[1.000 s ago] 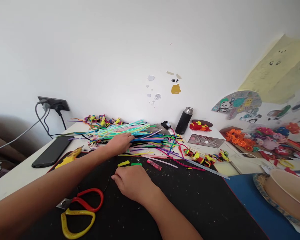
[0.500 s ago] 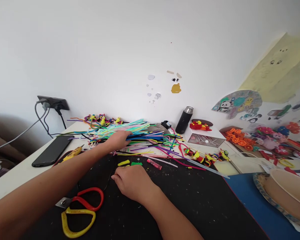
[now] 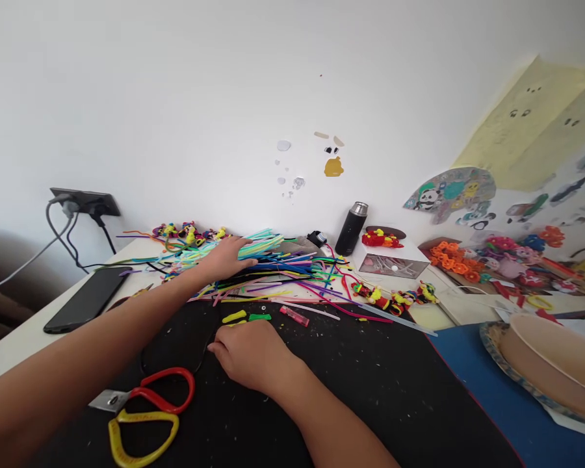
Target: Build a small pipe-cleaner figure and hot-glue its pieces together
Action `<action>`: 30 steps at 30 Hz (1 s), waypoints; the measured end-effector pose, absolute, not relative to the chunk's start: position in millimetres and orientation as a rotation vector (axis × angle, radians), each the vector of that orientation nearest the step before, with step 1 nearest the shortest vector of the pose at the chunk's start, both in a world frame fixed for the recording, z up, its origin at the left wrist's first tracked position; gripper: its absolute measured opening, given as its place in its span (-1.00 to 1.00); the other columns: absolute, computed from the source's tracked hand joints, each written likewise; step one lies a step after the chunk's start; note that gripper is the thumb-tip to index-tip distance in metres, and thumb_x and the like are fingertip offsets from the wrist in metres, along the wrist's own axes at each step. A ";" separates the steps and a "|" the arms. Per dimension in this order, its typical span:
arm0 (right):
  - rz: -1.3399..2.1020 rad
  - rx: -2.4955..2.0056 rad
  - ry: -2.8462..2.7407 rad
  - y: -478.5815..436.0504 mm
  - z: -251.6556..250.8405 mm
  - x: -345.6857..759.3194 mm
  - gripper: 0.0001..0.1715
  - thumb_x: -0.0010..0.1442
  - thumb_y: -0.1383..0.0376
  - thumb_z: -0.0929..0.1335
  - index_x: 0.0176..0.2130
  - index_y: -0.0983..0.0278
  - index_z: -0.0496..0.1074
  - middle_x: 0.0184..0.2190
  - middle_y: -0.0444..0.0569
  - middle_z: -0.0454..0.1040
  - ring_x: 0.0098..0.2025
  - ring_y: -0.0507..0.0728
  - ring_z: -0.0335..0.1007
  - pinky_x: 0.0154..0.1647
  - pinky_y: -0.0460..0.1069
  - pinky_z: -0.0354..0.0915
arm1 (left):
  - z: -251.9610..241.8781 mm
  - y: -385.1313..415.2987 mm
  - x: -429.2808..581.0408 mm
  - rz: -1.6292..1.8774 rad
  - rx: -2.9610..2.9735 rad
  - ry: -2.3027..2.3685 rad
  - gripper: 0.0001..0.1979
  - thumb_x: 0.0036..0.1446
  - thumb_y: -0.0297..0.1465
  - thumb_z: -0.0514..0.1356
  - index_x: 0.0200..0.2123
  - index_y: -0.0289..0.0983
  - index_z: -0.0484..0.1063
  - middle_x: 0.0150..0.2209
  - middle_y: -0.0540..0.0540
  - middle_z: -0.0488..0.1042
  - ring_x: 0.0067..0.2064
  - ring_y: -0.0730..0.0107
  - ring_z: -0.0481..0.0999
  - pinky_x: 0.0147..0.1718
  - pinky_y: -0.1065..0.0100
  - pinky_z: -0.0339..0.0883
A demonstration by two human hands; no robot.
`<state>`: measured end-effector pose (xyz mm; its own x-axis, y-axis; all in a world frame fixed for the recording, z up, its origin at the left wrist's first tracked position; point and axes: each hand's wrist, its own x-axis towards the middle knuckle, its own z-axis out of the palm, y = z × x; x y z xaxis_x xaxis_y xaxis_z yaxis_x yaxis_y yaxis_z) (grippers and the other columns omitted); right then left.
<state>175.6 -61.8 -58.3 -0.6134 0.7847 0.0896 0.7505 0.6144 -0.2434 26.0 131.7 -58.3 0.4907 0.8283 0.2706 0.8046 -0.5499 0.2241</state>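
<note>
My left hand [image 3: 227, 259] is over the pile of coloured pipe cleaners [image 3: 269, 247], touching it, with thumb and index finger apart. My right hand [image 3: 251, 354] rests closed on the black mat [image 3: 361, 383]; its fingers curl under, so whatever they hold is hidden. Just beyond it lie a short yellow piece [image 3: 234, 316], a green piece [image 3: 260, 317] and a small pink tube [image 3: 295, 316]. Scissors [image 3: 139, 392] with one red and one yellow handle lie at the lower left, below my left forearm.
A black phone [image 3: 88, 300] lies at the left. Behind the pile stands a black flask [image 3: 351, 229] beside a white box [image 3: 394, 262]. Small figures [image 3: 394, 299] lie right of the pile. A large round bowl [image 3: 550, 364] sits on the blue mat [image 3: 453, 377].
My left thumb and index finger have spread apart over the pile. My right hand stays closed on the mat. The whole view has shifted slightly.
</note>
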 end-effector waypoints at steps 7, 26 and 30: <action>0.262 -1.261 -2.638 -63.4 -55.9 176.5 -0.61 0.53 0.12 0.25 -0.14 0.27 0.56 -0.24 0.03 0.69 -0.20 0.24 0.67 -0.27 0.03 0.41 | -43.7 110.8 86.7 0.506 2.881 1.044 -0.70 0.38 -0.36 0.09 -0.07 -0.24 0.64 -0.06 -0.24 0.63 0.06 0.01 0.52 0.15 0.09 0.34; 0.308 -1.288 -2.601 -60.8 -49.8 178.8 -0.60 0.52 0.10 0.24 -0.10 0.24 0.58 -0.21 0.06 0.70 -0.24 0.27 0.65 -0.29 0.04 0.38 | -52.2 149.4 157.2 0.467 2.662 1.242 -0.75 0.24 -0.28 0.16 -0.25 -0.22 0.64 -0.23 -0.21 0.69 -0.18 0.03 0.63 -0.17 0.21 0.41; 0.367 -1.292 -2.501 -58.8 -44.5 186.6 -0.64 0.52 0.10 0.28 -0.14 0.23 0.57 -0.22 0.02 0.69 -0.24 0.21 0.61 -0.31 -0.01 0.27 | -31.1 154.6 149.3 0.763 2.532 1.278 -0.72 0.29 -0.29 0.11 -0.13 -0.24 0.59 -0.13 -0.19 0.68 -0.10 0.08 0.62 -0.11 0.23 0.41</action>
